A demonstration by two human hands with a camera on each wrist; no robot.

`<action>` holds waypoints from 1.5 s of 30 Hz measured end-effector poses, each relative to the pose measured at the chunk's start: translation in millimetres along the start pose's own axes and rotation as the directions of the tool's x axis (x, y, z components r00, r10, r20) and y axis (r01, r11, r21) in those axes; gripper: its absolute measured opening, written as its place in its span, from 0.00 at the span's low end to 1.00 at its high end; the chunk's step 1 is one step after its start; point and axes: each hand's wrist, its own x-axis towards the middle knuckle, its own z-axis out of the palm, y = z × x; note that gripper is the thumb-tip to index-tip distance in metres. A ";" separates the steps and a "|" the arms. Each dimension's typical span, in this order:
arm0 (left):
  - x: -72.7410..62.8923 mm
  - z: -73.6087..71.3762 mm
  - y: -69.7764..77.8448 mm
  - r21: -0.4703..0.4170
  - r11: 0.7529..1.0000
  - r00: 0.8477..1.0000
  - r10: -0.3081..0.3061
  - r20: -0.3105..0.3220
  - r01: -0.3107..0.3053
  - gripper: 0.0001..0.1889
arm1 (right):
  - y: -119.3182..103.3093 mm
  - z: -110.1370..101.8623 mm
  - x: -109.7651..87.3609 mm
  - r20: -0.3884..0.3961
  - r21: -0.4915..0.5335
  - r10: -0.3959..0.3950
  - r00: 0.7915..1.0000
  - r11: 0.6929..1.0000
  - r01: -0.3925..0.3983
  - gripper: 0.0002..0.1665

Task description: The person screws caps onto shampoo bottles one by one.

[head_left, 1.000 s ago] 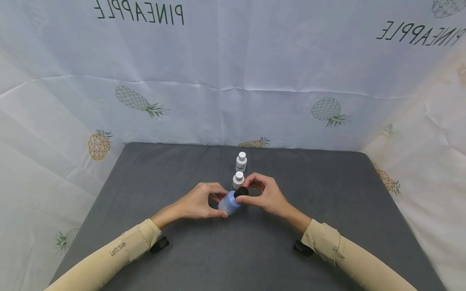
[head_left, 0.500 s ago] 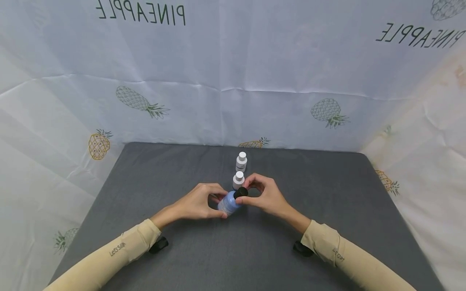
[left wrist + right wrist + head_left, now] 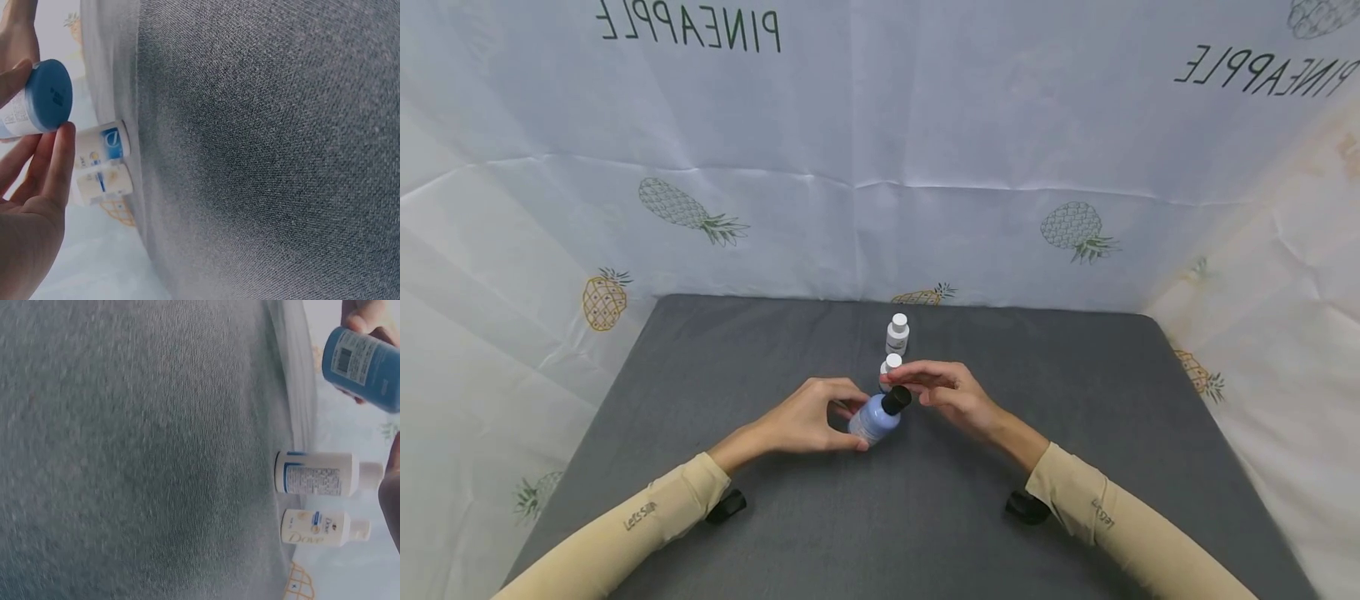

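Observation:
My left hand [image 3: 812, 417] grips a blue bottle [image 3: 872, 420] with a black cap [image 3: 897, 400], thumb on the near side and fingers on the far side. The bottle tilts, cap end up and to the right. In the left wrist view its round base [image 3: 51, 95] hangs above the table; the right wrist view shows its barcode label [image 3: 354, 357]. Just right of the cap, my right hand [image 3: 958, 400] is loosely extended and holds nothing; its fingertips partly hide the nearer white bottle [image 3: 892, 362] in the head view.
Two upright white bottles stand beyond the blue one; the farther [image 3: 897, 337] reads Dove in the right wrist view. Both rest on a dark grey tabletop [image 3: 737, 350]. A pineapple-print white cloth [image 3: 850, 242] rises behind and at both sides.
My right hand has let go of the black cap, its fingers straightening and shifting slightly right. The left hand and the blue bottle have stayed in place.

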 end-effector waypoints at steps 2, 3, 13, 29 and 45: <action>0.1 0.0 -0.3 -0.009 1.000 1.000 0.002 0.002 -0.002 0.25 | 0.8 -1.4 0.2 0.012 -0.019 -0.002 1.000 1.000 0.002 0.25; 0.2 0.1 -0.3 -0.014 1.000 1.000 0.005 0.004 -0.005 0.25 | 1.4 -1.7 0.4 0.018 -0.034 -0.007 1.000 0.999 0.007 0.24; 1.4 -0.4 -1.4 -0.036 0.999 1.000 0.010 0.013 -0.009 0.25 | 3.6 0.4 1.4 -0.005 -0.077 -0.007 1.000 0.997 0.007 0.28; 1.0 -0.9 -2.7 -0.013 1.000 1.000 0.013 0.019 -0.013 0.24 | 0.0 12.8 2.8 -0.178 -0.270 0.036 0.983 0.959 -0.084 0.21; 3.1 -0.3 -1.3 0.004 1.000 1.000 0.008 0.011 -0.008 0.25 | -1.5 23.6 2.7 -0.328 -0.426 0.006 0.945 0.891 -0.154 0.19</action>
